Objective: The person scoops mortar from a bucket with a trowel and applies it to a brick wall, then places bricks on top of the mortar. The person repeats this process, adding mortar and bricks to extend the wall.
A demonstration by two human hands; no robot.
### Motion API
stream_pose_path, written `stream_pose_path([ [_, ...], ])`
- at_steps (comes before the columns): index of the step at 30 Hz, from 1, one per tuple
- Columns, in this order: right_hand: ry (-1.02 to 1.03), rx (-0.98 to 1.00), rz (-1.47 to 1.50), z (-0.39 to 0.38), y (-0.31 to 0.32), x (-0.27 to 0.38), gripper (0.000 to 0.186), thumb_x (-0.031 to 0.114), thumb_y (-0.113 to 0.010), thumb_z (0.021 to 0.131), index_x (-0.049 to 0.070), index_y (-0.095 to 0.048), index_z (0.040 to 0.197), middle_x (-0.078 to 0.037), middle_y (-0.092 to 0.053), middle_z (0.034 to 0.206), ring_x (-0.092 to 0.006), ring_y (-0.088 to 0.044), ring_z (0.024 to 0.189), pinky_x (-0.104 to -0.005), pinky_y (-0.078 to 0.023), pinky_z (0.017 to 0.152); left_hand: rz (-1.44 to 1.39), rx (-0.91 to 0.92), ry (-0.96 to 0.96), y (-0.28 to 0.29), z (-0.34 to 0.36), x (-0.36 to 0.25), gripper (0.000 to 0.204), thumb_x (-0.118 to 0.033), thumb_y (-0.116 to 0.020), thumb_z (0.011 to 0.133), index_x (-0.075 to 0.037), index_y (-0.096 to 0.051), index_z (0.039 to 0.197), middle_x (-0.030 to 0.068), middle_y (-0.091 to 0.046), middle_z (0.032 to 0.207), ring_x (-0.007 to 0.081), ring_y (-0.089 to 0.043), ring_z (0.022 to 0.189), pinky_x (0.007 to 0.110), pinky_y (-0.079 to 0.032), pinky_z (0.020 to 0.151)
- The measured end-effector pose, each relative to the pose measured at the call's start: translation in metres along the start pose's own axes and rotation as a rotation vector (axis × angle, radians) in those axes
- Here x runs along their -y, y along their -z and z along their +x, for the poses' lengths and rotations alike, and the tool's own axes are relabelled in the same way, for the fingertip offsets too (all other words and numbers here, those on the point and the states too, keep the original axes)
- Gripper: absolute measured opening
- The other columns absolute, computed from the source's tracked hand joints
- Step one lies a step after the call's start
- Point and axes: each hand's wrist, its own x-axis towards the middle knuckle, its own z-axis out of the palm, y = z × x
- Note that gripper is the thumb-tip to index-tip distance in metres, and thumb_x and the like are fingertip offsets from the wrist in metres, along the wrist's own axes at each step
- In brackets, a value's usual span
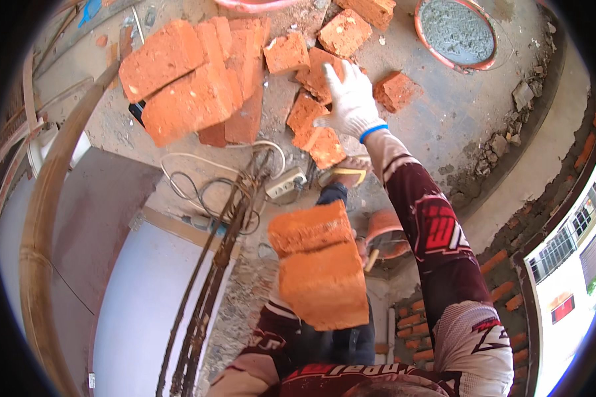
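Note:
Two orange bricks [321,271], held one against the other, are in front of my body. My left sleeve [275,324] leads up behind them, and the bricks hide nearly all of my left hand. Farther ahead, my right hand [353,99], in a white glove with a blue cuff, reaches over loose broken bricks. Its fingers are spread and nothing is in them. Right by its fingers lies a brick [316,74]; whether they touch it I cannot tell. A brick piece [396,91] lies to the right of the glove, and another brick piece [287,53] to its left.
A brick pile [192,92] is at the far left. A round tub of wet mortar [457,33] stands far right. Cables and a power strip [286,183] lie near my sandaled foot [346,173]. An orange bucket [385,231] is beside it. A bamboo pole [40,245] runs along the left.

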Motion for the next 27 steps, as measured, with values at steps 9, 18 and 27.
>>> stream_pose_path([
  [9, -0.196, 0.051, 0.028, 0.022, -0.065, -0.007, 0.101, 0.028, -0.086, 0.069, 0.006, -0.039, 0.155, -0.032, -0.053, 0.138, -0.0425, -0.059, 0.118, -0.0495, -0.050, 0.098, 0.045, -0.226, 0.066, 0.026, -0.019, 0.011, 0.063, -0.051, -0.057, 0.102, -0.009, -0.049, 0.147, 0.0162, -0.059, 0.139, 0.0302, -0.059, 0.126, 0.051, -0.048, 0.107],
  [18, -0.634, 0.066, 2.724, -0.271, 0.044, 0.001, 0.090, 0.053, -0.073, 0.087, 0.014, -0.038, 0.160, -0.017, -0.041, 0.162, -0.0440, -0.046, 0.143, -0.0698, -0.050, 0.100, 0.263, -0.208, 0.074, 0.002, -0.046, 0.071, 0.071, -0.054, -0.055, 0.103, -0.005, -0.042, 0.153, 0.0245, -0.053, 0.143, 0.0416, -0.053, 0.134, 0.059, -0.045, 0.112],
  [27, -0.425, -0.539, 2.820, -0.515, 0.148, 0.011, 0.059, 0.039, -0.050, 0.102, 0.002, -0.052, 0.148, -0.018, -0.057, 0.149, -0.0372, -0.054, 0.138, -0.0575, -0.049, 0.110, 0.710, -0.170, -0.045, 0.074, -0.133, 0.192, 0.070, -0.052, -0.045, 0.108, -0.017, -0.027, 0.165, 0.0144, -0.053, 0.148, 0.0377, -0.054, 0.134, 0.060, -0.035, 0.120],
])
